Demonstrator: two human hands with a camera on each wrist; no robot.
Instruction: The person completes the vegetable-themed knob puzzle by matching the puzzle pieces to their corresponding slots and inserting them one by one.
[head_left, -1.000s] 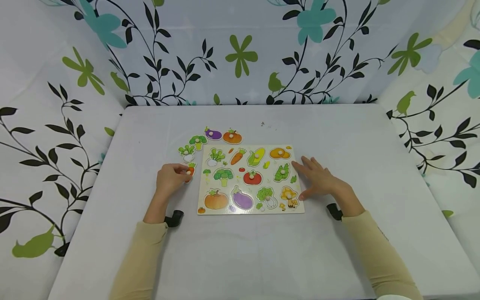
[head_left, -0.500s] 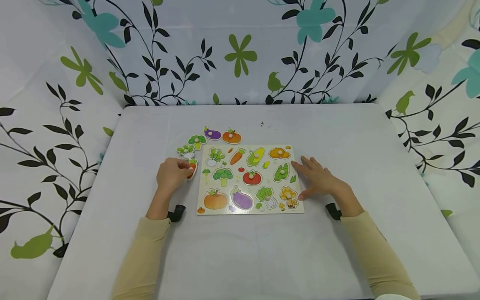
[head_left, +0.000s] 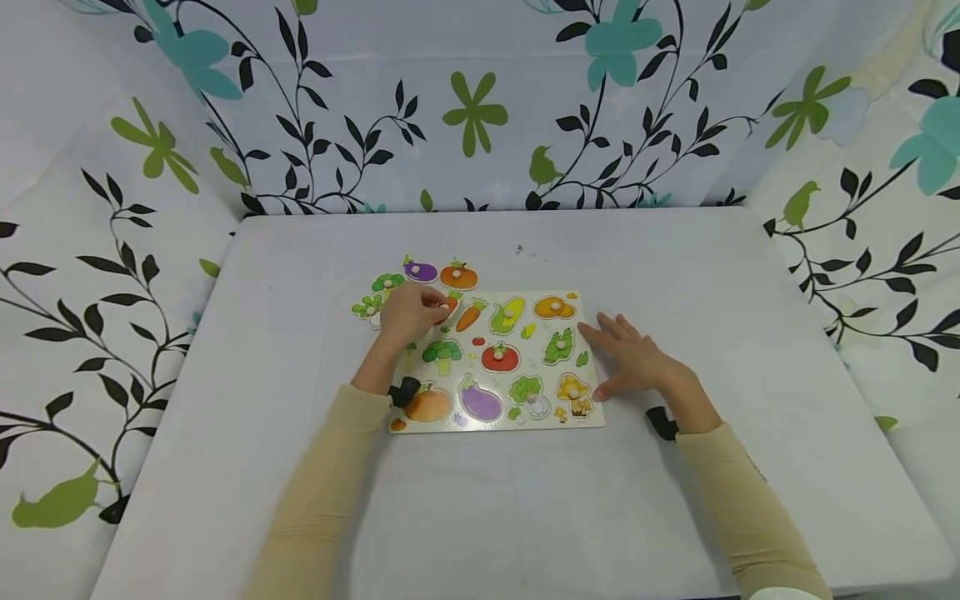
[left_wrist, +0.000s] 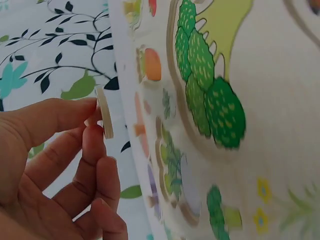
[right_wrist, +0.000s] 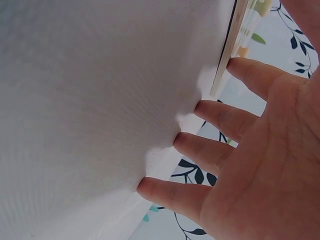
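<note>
My left hand [head_left: 408, 318] is over the upper left part of the vegetable puzzle board [head_left: 536, 362], pinching a carrot puzzle piece [head_left: 452, 305] by its knob. In the left wrist view the piece [left_wrist: 105, 114] shows edge-on between thumb and fingers, apart from the board [left_wrist: 290, 100]. My right hand [head_left: 633, 357] lies at the board's right edge, fingers spread. The right wrist view shows its fingertips [right_wrist: 146, 185] on the white cloth, with one finger or the thumb against the board's wooden edge [right_wrist: 231, 55].
Loose pieces lie along the board's upper left: an eggplant [head_left: 420, 271], a pumpkin [head_left: 458, 275], a broccoli [head_left: 387, 282] and a leafy white radish [head_left: 367, 307], partly behind the left hand. A white cloth [head_left: 525, 508] covers the table; patterned curtains [head_left: 487, 50] surround it.
My left hand has moved right and away from me, carrying the carrot piece from beside the board's left edge to over its upper left. The right hand has stayed in place.
</note>
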